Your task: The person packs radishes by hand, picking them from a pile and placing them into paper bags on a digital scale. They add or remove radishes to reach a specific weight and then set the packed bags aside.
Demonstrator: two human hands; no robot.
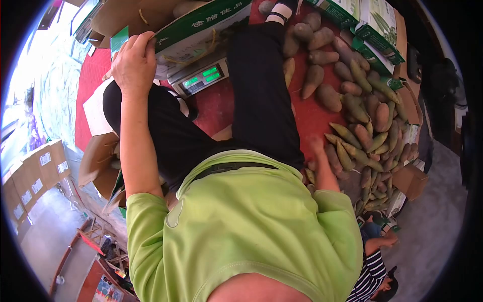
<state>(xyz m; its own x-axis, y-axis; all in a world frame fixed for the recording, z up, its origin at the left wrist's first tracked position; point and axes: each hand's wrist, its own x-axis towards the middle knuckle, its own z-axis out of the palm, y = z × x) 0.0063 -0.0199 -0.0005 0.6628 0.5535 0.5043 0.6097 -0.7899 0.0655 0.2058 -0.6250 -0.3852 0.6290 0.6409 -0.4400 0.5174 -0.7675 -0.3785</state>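
Note:
My left hand (133,63) is closed on the near left corner of an open cardboard gift box (201,22), green and white with Chinese lettering and a cord handle. The box rests over a digital scale (198,78) with lit green figures. A pale oblong vegetable (188,8) shows inside it. My right hand (316,148) is low beside my right thigh, at the edge of a heap of long vegetables, some brown (329,98), some green (347,135). Its fingers are blurred, and I cannot tell whether they hold one.
The heap spreads over a red mat (307,121) on my right. More green printed boxes (375,30) stand beyond it. An open brown carton (98,163) is by my left side, with stacked cartons (37,173) farther left. Another person (372,267) in stripes is behind on the right.

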